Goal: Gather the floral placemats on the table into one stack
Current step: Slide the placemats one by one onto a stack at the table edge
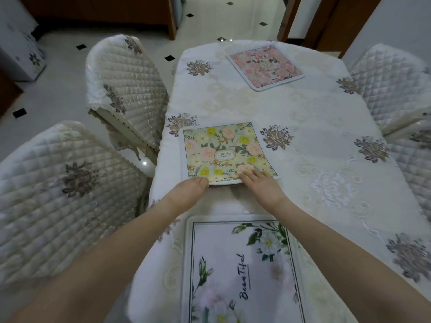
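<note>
Three floral placemats lie apart on the table. A yellow-and-pink flowered placemat (224, 150) sits mid-left. My left hand (189, 192) grips its near edge, fingers tucked under, and that edge is lifted slightly. My right hand (258, 180) lies flat on the same near edge, fingers spread on top. A pink flowered placemat (265, 66) rests at the far end. A white placemat with green leaves and script lettering (238, 269) lies closest to me, under my forearms.
The table carries a cream embroidered tablecloth (326, 141). Quilted covered chairs stand at the left (126, 89), near left (58, 194) and right (391, 85). Beyond is a tiled floor (221, 17).
</note>
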`<move>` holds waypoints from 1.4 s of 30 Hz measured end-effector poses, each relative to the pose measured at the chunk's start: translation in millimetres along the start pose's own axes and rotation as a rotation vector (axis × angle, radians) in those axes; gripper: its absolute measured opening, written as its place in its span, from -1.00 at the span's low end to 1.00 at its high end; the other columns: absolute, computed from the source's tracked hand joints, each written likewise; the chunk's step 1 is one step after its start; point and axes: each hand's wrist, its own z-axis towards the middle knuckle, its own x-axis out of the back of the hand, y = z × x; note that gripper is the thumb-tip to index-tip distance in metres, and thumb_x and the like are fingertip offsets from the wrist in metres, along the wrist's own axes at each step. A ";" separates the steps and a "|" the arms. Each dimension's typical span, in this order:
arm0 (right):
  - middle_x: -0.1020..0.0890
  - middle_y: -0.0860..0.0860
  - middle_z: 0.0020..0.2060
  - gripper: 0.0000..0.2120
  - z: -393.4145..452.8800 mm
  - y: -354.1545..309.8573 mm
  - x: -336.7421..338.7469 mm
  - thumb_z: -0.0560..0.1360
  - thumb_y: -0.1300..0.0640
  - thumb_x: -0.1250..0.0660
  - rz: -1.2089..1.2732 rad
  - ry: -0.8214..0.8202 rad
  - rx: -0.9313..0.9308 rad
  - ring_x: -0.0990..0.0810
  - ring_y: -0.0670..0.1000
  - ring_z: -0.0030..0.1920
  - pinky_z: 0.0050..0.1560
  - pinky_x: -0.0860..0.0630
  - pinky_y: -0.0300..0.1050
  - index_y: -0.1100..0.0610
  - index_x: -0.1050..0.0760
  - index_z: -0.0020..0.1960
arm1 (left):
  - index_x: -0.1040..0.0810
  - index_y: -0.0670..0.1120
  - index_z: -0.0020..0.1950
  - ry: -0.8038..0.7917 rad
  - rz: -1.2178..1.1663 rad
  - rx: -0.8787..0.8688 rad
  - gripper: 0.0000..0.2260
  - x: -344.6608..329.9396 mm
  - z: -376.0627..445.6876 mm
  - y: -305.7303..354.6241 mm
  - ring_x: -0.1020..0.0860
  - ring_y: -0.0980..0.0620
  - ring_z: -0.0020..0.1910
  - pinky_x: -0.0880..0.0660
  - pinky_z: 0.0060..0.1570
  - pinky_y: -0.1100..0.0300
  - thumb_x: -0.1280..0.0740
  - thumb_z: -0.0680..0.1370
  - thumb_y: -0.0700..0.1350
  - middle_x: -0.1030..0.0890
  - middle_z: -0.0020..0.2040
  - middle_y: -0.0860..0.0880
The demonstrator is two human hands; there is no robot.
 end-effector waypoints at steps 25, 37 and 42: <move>-0.19 0.12 0.49 -0.43 -259.6 -112.1 -66.4 0.53 0.37 -0.14 0.033 -0.022 0.055 -0.16 0.21 0.47 0.41 -0.17 0.10 0.21 -0.03 0.48 | -0.05 0.13 0.49 0.021 -0.048 0.040 -0.58 -96.4 -209.5 164.4 -0.11 -0.22 0.49 -0.16 0.42 -0.10 -0.06 0.65 -0.03 -0.17 0.50 -0.25; -0.21 0.12 0.48 -0.48 -318.9 -140.5 -96.5 0.55 0.34 -0.11 0.076 -0.020 0.063 -0.18 0.21 0.45 0.35 -0.23 0.15 0.20 -0.08 0.48 | 0.02 0.15 0.50 -0.018 0.006 0.081 -0.56 -127.7 -262.5 201.4 0.06 -0.17 0.52 0.01 0.46 -0.11 -0.02 0.64 0.05 0.01 0.55 -0.19; -0.26 0.07 0.45 -0.58 -318.0 -140.5 -101.4 0.58 0.21 -0.15 0.130 -0.001 0.032 -0.20 0.16 0.43 0.32 -0.26 0.11 0.11 -0.19 0.42 | -0.04 0.13 0.50 -0.030 0.009 0.060 -0.53 -123.3 -266.0 197.1 0.04 -0.14 0.52 0.00 0.47 -0.09 -0.12 0.62 -0.01 0.01 0.55 -0.17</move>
